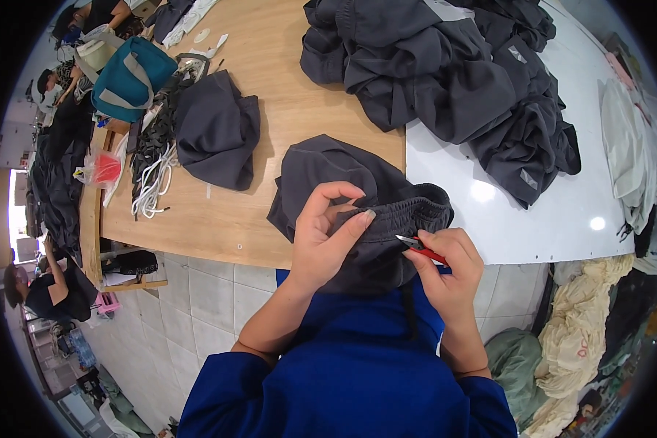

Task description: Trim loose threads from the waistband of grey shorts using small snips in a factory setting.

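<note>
Head view: at centre, a dark grey garment (328,164) overhangs the near edge of the wood-and-white bench (270,73). The left hand (320,237) pinches its waistband; the right hand (454,271) grips red snips (432,255). Grey garment pile (434,80) at one o'clock, teal bag (128,82) at ten, tiled floor (197,306) at eight.

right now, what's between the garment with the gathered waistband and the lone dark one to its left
In the head view, bare wooden tabletop separates the gathered-waist garment from the lone dark garment; nothing lies there.

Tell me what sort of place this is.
Probably a garment workshop: a heap of dark garments lies on the worktable, the right hand holds red-handled snips, and white cord lies bundled nearby.
</note>
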Motion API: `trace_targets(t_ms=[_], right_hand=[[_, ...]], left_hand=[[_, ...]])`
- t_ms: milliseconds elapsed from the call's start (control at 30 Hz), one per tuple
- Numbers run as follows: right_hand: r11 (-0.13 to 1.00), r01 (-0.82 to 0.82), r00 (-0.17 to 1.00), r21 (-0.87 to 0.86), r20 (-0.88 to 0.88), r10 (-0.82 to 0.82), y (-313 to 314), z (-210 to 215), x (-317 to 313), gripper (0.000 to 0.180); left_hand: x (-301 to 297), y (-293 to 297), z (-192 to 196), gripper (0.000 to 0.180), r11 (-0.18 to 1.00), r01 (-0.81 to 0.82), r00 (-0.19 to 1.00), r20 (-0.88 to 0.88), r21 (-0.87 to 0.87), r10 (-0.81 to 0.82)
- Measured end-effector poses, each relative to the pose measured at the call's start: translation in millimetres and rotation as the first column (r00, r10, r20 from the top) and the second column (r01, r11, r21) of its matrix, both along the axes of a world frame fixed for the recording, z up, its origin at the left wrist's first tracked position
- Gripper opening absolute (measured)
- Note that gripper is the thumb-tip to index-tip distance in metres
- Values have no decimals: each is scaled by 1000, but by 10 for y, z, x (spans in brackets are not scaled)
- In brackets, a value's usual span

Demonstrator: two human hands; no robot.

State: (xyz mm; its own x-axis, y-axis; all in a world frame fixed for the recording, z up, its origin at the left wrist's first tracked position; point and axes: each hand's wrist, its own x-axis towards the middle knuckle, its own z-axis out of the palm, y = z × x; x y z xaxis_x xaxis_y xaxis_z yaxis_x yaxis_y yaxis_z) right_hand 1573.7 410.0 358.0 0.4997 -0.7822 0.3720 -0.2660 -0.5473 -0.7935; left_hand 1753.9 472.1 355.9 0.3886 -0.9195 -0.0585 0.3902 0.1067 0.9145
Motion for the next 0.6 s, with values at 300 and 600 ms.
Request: trace_targets(t_ms=[300, 600], right_hand=[[902, -121, 975, 414, 221, 30, 59, 170, 141, 56], [778, 46, 862, 627, 368, -348, -129, -50, 255, 8]], left_hand=[[-73, 48, 8, 29, 997, 78, 987, 144, -26, -73], [-59, 84, 40, 26, 984, 178, 971, 162, -3, -175]])
